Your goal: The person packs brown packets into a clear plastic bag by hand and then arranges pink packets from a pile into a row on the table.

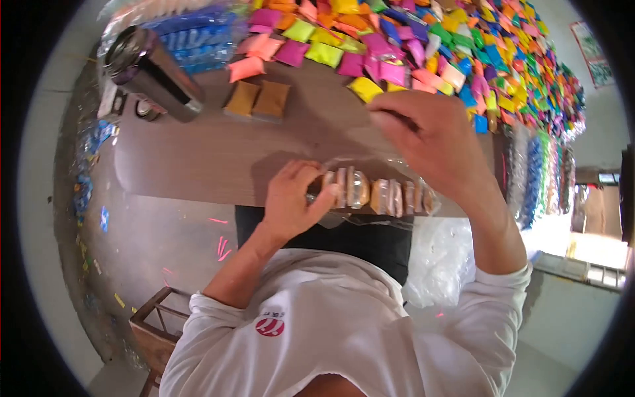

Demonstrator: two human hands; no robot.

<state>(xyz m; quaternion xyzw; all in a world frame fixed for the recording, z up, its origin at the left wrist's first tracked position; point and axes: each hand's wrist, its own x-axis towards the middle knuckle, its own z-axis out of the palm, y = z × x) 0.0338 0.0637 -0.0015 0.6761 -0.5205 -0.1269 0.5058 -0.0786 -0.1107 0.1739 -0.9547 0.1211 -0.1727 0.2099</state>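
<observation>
A row of small brown packets stands on edge along the front of the table, inside a thin clear plastic bag. At the row's left end, my left hand is curled with its thumb and fingers round the bag and the end packet. Above the row's right end, my right hand is raised with its fingers closed; what they hold, if anything, is hidden. Two more brown packets lie side by side farther back on the table.
A big heap of colourful packets covers the back of the brown table. A dark metallic flask stands at the left before plastic-wrapped blue packs. Clear plastic hangs below the front edge. A wooden stool is lower left.
</observation>
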